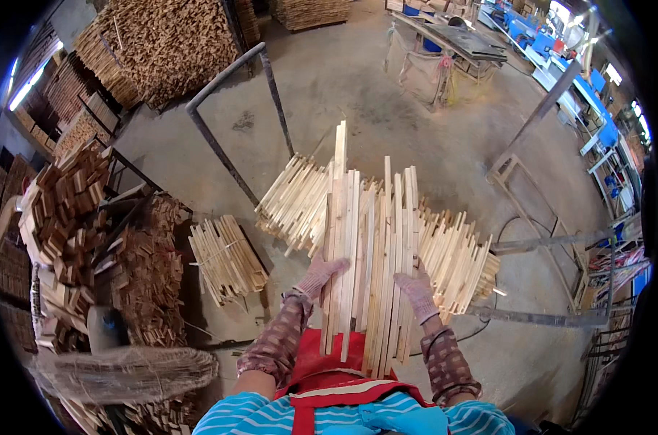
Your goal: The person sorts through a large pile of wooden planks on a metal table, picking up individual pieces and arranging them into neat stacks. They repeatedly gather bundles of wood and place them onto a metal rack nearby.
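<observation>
A bundle of pale wooden strips (pixel 372 268) of uneven lengths stretches away from my red apron, lengthwise between my two hands. My left hand (pixel 322 274), in a pinkish knit glove, grips its left side. On the opposite side my gloved right hand (pixel 417 291) presses and grips the outer strips; some of its fingers are hidden. A few strips stick out well past the others at the far end. Beyond and below the bundle, more strips lie in a wide heap, with a left part (pixel 296 199) and a right part (pixel 459 261) showing on either side.
A tied bundle of strips (pixel 227 261) lies to the left. Further left are piles of short wood pieces (pixel 68 217) and a mesh-guarded fan (pixel 126 373). Metal frames stand at left (pixel 227 72) and right (pixel 546 246). A machine table (pixel 459 36) and stacked wood (pixel 162 51) are farther back.
</observation>
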Tool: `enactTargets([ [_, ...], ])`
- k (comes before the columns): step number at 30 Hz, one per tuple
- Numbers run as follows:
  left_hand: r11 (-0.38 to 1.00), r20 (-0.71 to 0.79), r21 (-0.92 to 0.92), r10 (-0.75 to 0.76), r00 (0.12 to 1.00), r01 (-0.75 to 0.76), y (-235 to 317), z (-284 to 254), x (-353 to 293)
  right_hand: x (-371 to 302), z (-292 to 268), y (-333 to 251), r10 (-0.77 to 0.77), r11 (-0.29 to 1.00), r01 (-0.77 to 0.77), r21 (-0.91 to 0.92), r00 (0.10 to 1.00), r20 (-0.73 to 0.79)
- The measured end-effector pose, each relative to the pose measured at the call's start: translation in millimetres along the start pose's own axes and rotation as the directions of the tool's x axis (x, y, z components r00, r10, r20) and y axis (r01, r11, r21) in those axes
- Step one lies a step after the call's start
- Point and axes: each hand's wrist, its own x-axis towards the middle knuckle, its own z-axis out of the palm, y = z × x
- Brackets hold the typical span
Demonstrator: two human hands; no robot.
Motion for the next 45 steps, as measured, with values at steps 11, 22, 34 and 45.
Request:
enactTargets([
  [11,0.979,0.028,0.15,-0.145,0.989,0.139,95,-201,291,296,205,30,0.187,0.98,-0.18,-0.085,0.979,0.087],
  [22,0.871,0.048,0.399,-0.333,0.942,0.287,28,-387,549,475,376,140,0.344,0.903,-0.309,-0.298,0.936,0.073],
  [34,0.223,0.079,0.971,0.051,0.996,-0.088,-137,-459,631,571,398,207,0.653,0.477,-0.192,-0.858,0.73,0.2],
  [45,0.493,-0.568,0.766,0.217,0.794,0.414,-119,-384,558,534,373,108,0.454,0.509,-0.169,-0.844,0.885,0.097],
])
